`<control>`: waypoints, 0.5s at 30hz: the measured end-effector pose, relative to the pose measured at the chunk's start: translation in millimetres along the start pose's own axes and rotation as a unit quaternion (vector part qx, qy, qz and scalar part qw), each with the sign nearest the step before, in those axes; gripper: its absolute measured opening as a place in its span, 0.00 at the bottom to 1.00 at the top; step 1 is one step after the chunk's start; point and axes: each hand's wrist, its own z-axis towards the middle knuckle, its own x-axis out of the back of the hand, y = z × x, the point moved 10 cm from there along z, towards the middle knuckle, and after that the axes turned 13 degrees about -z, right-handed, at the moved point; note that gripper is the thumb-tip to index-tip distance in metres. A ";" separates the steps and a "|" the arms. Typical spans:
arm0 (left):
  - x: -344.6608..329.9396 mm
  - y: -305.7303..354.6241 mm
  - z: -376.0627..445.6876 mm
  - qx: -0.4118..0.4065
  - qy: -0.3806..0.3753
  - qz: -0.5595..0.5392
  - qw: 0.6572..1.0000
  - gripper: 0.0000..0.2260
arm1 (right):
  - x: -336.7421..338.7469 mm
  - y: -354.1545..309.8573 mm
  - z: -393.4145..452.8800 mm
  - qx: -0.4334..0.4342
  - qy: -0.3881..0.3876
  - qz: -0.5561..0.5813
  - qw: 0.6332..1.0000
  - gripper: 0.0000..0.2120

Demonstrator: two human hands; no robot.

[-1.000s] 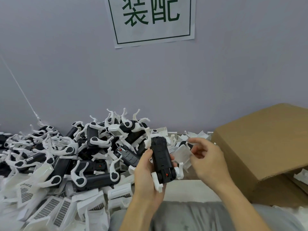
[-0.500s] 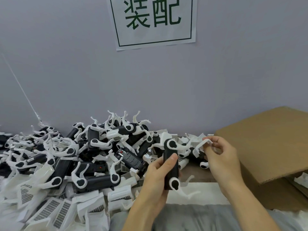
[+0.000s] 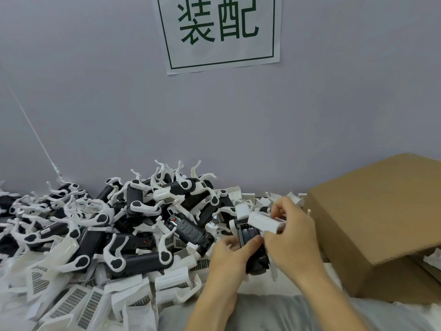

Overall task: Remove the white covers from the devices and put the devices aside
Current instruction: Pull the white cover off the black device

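Matte black plastic body, oblong and blocky, with glossy white curved arms at its ends: the device [image 3: 249, 242], held low at the middle of the view, just in front of the heap and above the near edge of the tabletop [image 3: 262, 286]. Open recess on its upper face, dark inside. Just above that recess, a smooth white cover [image 3: 265, 222], a rounded box shape, lifted off the black body at its far end.

Left hand [image 3: 229, 261] wrapped around the device from below and the left, fingers curled, thumb laid across the black face. Right hand [image 3: 291, 237] closed on the white cover, fingertips pinching it from above, palm beside the device's right flank. Both hands close together, nearly touching.

To the left, a tangled pile of devices [image 3: 124, 225], same black bodies with white hooked arms sticking up, heaped against the wall. Along the near left edge of the tabletop, loose white covers [image 3: 78, 304], flat and thin, many with a fine grey grille pattern. More white pieces behind the hands, by the wall. At the right edge, a brown cardboard box [image 3: 377, 225], corrugated, plain, tilted. On the pale grey wall, a white paper sign [image 3: 219, 32] with green characters in a green frame.
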 end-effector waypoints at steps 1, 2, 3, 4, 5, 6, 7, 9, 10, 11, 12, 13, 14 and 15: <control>-0.6 -0.2 0.1 -0.002 -0.003 -0.005 1.000 0.04 | -7.0 -2.0 -1.2 0.017 -0.020 -0.025 0.999 0.18; -0.5 -0.1 0.5 -0.003 -0.003 -0.011 1.000 0.02 | -13.5 -3.4 -2.6 0.033 -0.039 -0.047 0.998 0.18; 0.3 -0.5 1.5 -0.003 0.002 -0.021 1.000 0.02 | -19.8 -3.8 -3.8 0.046 -0.058 -0.064 0.995 0.19; 1.2 -1.1 2.6 -0.002 0.006 -0.032 0.999 0.05 | -25.5 -3.5 -5.1 0.054 -0.077 -0.076 0.993 0.20; 1.8 -2.0 3.7 0.001 0.009 -0.039 0.999 0.07 | -30.3 -2.2 -5.9 0.057 -0.095 -0.085 0.990 0.21; 3.0 -3.1 4.9 0.003 0.014 -0.041 0.999 0.10 | -33.9 -0.6 -6.4 0.060 -0.111 -0.092 0.988 0.22; 5.1 -4.4 6.5 0.004 0.021 -0.039 0.999 0.11 | -37.1 0.4 -7.2 0.063 -0.126 -0.096 0.985 0.23; 11.3 -5.7 9.2 -0.001 0.041 -0.038 0.998 0.13 | -42.9 -0.2 -10.4 0.073 -0.162 -0.080 0.981 0.26; 15.0 -5.2 10.3 -0.008 0.053 -0.034 0.998 0.13 | -44.4 -0.9 -12.3 0.076 -0.176 -0.065 0.979 0.26; 17.7 -4.2 11.0 -0.016 0.061 -0.027 0.998 0.14 | -44.6 -1.6 -12.9 0.076 -0.181 -0.049 0.979 0.25; 18.5 -3.5 11.2 -0.021 0.062 -0.020 0.998 0.13 | -43.2 -1.9 -12.6 0.073 -0.178 -0.032 0.981 0.24; 17.0 -2.8 10.7 -0.027 0.054 -0.014 0.998 0.13 | -41.1 -1.3 -11.4 0.066 -0.168 -0.017 0.983 0.20; 14.4 -2.1 10.0 -0.034 0.042 -0.009 0.999 0.11 | -38.5 -0.4 -9.5 0.060 -0.154 -0.008 0.986 0.16; 11.4 -1.6 9.3 -0.041 0.030 -0.003 0.999 0.10 | -35.7 0.5 -7.8 0.055 -0.137 -0.005 0.989 0.12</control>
